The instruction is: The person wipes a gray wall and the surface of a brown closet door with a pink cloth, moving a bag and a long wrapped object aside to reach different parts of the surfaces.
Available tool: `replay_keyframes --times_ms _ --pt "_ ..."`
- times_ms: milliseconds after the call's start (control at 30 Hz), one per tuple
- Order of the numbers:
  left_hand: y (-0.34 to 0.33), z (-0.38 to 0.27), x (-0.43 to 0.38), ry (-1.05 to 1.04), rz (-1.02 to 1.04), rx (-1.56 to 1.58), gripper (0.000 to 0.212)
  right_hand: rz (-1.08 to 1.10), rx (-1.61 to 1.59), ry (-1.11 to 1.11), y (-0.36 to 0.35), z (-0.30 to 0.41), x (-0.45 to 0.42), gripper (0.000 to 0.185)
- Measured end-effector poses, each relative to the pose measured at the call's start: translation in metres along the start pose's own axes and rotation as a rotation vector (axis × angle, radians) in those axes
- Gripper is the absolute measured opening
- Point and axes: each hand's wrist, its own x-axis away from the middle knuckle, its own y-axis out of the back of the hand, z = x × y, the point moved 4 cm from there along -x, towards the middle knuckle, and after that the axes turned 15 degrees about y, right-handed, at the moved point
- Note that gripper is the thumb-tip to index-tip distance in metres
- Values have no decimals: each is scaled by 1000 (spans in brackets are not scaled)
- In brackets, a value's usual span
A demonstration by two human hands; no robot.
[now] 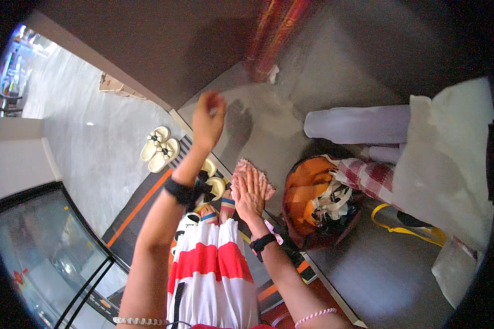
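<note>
My right hand [250, 193] lies flat with its fingers stretched out, holding a ruffled pink-and-white cloth [267, 185] down against a dusty grey surface [271, 111]. Dark smears or shadow mark that surface beyond the cloth. My left hand [209, 121] hangs raised to the left of it, over the pale edge strip [222, 166]. Its fingers are loosely curled, the thumb stands apart, and I see nothing in it. Motion blurs its fingertips. Close to my right hand, on its right, sits an orange-and-maroon bag [308, 181] with crumpled white and black material inside.
A brown panel [148, 45] and dark red rolls [271, 37] stand ahead. Right: a greyish roll [358, 125], plaid cloth [368, 177], yellow strap [424, 234] and white sheet [440, 164]. Left: cream clogs [160, 150], a striped mat [136, 222] and a glass-topped case [45, 255].
</note>
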Motion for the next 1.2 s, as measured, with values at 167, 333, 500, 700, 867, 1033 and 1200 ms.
replay_keyframes --times_ms 167,333,500,700,867,1033,1200 --pt "72 85 97 232 -147 40 14 -61 80 -54 -1 14 -22 47" --pt "97 128 152 417 -101 -97 14 -33 78 -22 -7 5 -63 52" --pt "110 147 171 485 -145 -54 15 -69 119 133 2 1 -138 53" --pt "140 160 179 576 -168 14 14 -174 133 143 -16 -14 -240 59" --pt "168 158 191 651 -151 12 14 -230 292 183 -26 -35 -303 54" --pt "178 171 217 693 -145 33 12 53 507 169 -63 -9 -284 58" --pt "179 154 220 639 -110 41 13 -375 -29 258 -46 107 -210 41"
